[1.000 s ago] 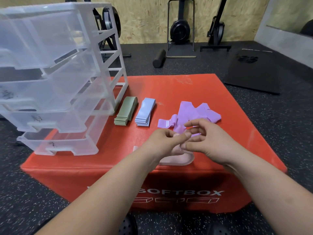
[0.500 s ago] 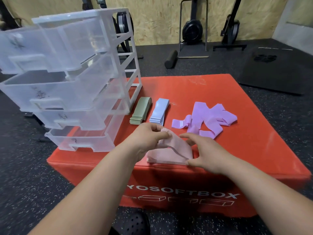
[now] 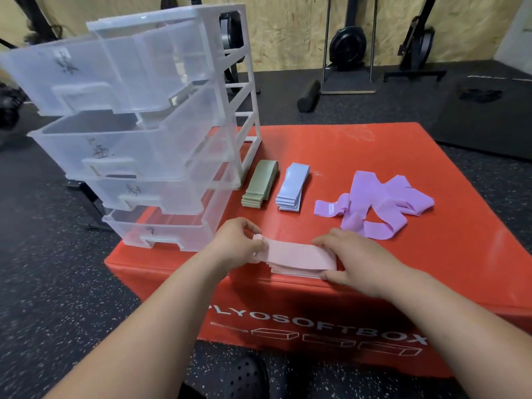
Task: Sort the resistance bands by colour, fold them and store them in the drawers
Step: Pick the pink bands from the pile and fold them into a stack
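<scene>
Centrally, two bare forearms reach over the near edge of a red padded plyo box printed with white lettering on its front. Between the hands lies a folded stack of pale pink fabric resistance bands, flat on the box top right at that front edge. The left hand pinches the left end of the pink stack with curled fingers and thumb. The right hand holds the right end, fingers laid over the top and thumb against the near side.

Farther back on the box sit a neat folded stack of olive green bands and, just beside it, a folded stack of light blue bands. To their right lies a loose, tangled heap of lilac bands. A clear plastic four-drawer unit stands on the box's left side, all its drawers pulled out.
</scene>
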Available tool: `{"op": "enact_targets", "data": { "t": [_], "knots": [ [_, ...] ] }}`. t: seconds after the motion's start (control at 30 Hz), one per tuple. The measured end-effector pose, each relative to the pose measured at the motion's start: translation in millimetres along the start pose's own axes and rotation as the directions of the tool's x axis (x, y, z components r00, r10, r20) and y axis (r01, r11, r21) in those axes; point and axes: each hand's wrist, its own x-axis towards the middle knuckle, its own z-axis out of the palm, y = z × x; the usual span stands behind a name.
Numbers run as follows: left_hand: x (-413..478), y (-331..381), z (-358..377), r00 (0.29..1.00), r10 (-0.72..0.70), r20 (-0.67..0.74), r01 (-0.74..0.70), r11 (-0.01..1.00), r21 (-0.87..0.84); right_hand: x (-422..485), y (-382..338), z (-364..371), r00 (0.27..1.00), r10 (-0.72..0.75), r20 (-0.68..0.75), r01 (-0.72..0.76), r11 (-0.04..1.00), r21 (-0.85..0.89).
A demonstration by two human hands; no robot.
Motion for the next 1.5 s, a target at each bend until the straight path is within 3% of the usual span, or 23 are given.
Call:
{"op": "enact_targets", "data": {
  "t": [0.07, 0.17, 0.23, 0.33, 0.43, 0.63, 0.77, 0.97, 1.13, 1.23, 1.37, 1.5],
  "knots": [
    [2, -5, 1, 0.998, 0.053, 0.021, -0.055, 0.982, 0.178, 1, -1, 0, 1.0, -0.014, 0.019, 0.015, 0.999, -0.03],
    [1, -8, 2, 0.986, 0.159, 0.043, -0.158, 0.835, 0.527, 2, -3, -2, 0.999, -0.019, 0.047, 0.021, 0.999, -0.047],
    [1, -8, 3, 0.961, 0.275, 0.033, -0.239, 0.767, 0.596, 1, -4, -2, 0.998, -0.016, 0.067, 0.019, 0.999, -0.044],
    [-4, -4, 6, 0.877, 0.468, 0.112, -0.45, 0.715, 0.536, 2, -6, -4, 0.994, 0.012, 0.109, -0.011, 1.0, -0.008],
    [-10, -1, 12, 0.815, 0.523, 0.252, -0.572, 0.651, 0.5, 5, -6, -5, 0.99, 0.056, 0.131, -0.063, 0.997, 0.054],
    [-11, -2, 12, 0.823, 0.486, 0.293, -0.567, 0.676, 0.471, 8, -15, -5, 0.945, 0.315, 0.09, -0.32, 0.946, 0.051],
    [-11, -1, 10, 0.846, 0.455, 0.279, -0.534, 0.711, 0.459, 13, -23, 0, 0.899, 0.429, 0.093, -0.438, 0.886, 0.151],
    [-7, -2, 7, 0.851, 0.436, 0.293, -0.524, 0.74, 0.422, 20, -32, -8, 0.876, 0.46, 0.147, -0.481, 0.861, 0.169],
    [-3, -3, 9, 0.828, 0.446, 0.339, -0.557, 0.722, 0.411, 20, -36, -14, 0.909, 0.396, 0.129, -0.416, 0.873, 0.256],
    [-6, 0, 10, 0.806, 0.466, 0.364, -0.57, 0.777, 0.266, 22, -43, -20, 0.954, 0.296, 0.042, -0.284, 0.852, 0.44],
    [-6, 3, 9, 0.849, 0.433, 0.302, -0.463, 0.886, 0.033, 32, -50, -31, 0.982, 0.17, -0.082, -0.062, 0.701, 0.71],
    [-1, 2, -5, 0.891, 0.413, 0.191, -0.398, 0.911, -0.112, 50, -47, -27, 0.94, 0.288, -0.185, -0.005, 0.553, 0.833]
  ]
}}
